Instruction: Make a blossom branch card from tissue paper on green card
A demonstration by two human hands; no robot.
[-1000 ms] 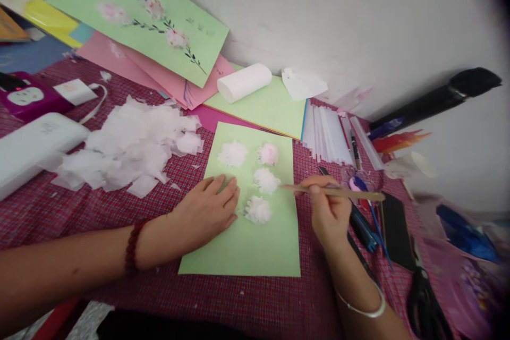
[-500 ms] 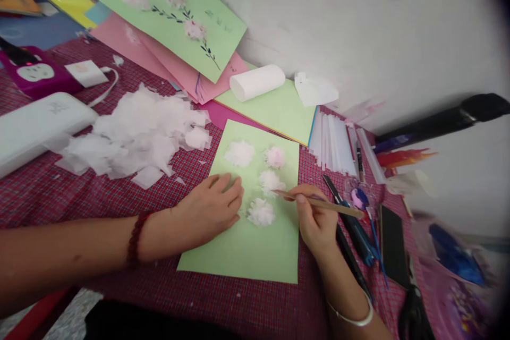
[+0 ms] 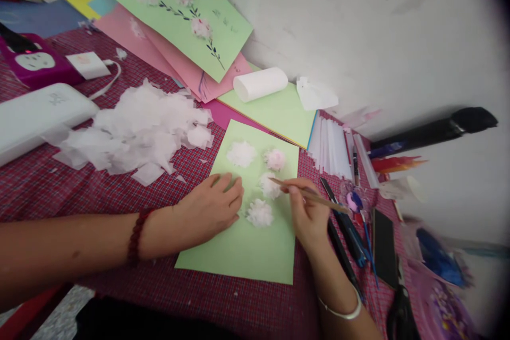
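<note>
The green sheet [image 3: 235, 255] lies flat on the table [image 3: 191, 297] with four paper blossoms on it. By the look of it, one is tinted and three are left plain: the upper right blossom [image 3: 274, 159] is pink, while the middle blossom [image 3: 269, 187], upper left blossom [image 3: 241, 154] and lowest blossom [image 3: 260, 213] appear white. No stems or leaves show around them; the decorated sheet [image 3: 223, 48] behind has both. The right hand [image 3: 311, 218] has its grip closed round a slim wooden stick [image 3: 322, 200], tip at the middle blossom; whether it touches, I cannot tell. The left hand [image 3: 213, 204], grasping nothing, rests spread on the green sheet. Farther left lies a heap of white paper pieces [image 3: 147, 122].
</note>
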